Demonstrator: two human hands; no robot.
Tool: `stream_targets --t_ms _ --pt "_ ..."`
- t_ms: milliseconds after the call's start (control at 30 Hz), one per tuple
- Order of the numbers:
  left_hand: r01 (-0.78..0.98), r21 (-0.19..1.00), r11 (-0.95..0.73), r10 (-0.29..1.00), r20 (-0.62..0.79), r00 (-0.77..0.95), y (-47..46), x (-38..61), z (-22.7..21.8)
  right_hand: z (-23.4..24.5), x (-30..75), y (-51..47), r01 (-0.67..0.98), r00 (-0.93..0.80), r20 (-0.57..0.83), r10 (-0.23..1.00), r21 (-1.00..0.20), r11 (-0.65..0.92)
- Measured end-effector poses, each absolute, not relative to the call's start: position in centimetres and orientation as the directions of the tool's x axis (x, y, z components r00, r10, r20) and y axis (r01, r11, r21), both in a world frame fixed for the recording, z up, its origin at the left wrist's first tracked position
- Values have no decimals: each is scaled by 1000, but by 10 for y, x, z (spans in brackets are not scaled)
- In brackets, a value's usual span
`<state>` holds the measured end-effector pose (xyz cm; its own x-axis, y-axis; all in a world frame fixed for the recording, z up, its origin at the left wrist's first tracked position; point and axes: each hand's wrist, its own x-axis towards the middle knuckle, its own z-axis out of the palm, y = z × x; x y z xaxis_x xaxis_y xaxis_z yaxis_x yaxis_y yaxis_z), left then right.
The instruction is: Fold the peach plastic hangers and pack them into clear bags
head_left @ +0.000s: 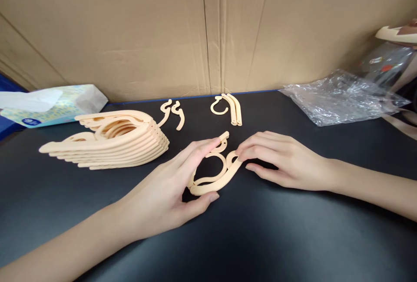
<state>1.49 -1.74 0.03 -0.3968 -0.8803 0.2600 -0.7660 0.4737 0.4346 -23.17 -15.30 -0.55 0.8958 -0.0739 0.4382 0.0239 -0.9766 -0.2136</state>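
Note:
A cream plastic folding hanger (216, 185) lies folded on the black tabletop in front of me. Around its left end, my left hand (166, 193) is loosely closed, with the fingers along the far arm and the thumb by the near arm. The fingers hide part of that end. My right hand (283, 158) touches the hanger's right tip with its fingertips, while its thumb stays apart below them. To the left sits a neat stack of folded hangers (130, 149) of the same kind.
Behind lie two loose hook-shaped pieces (177, 114), a separate hook (219, 107) and two narrow curved arms (235, 110). A tissue pack (71, 101) is at the back left. Crumpled clear plastic (339, 97) covers the back right. Cardboard (146, 34) stands along the far edge.

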Motion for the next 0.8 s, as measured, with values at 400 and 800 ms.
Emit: stream_targets --t_ms 400,800 --pt "-741 364 564 -820 349 -453 -17 16 0 -4 -230 -153 44 901 434 13 -63 -997" --pt "-772 304 558 -820 344 -457 -17 15 -2 -3 -234 -151 48 948 311 -72 -363 -930"
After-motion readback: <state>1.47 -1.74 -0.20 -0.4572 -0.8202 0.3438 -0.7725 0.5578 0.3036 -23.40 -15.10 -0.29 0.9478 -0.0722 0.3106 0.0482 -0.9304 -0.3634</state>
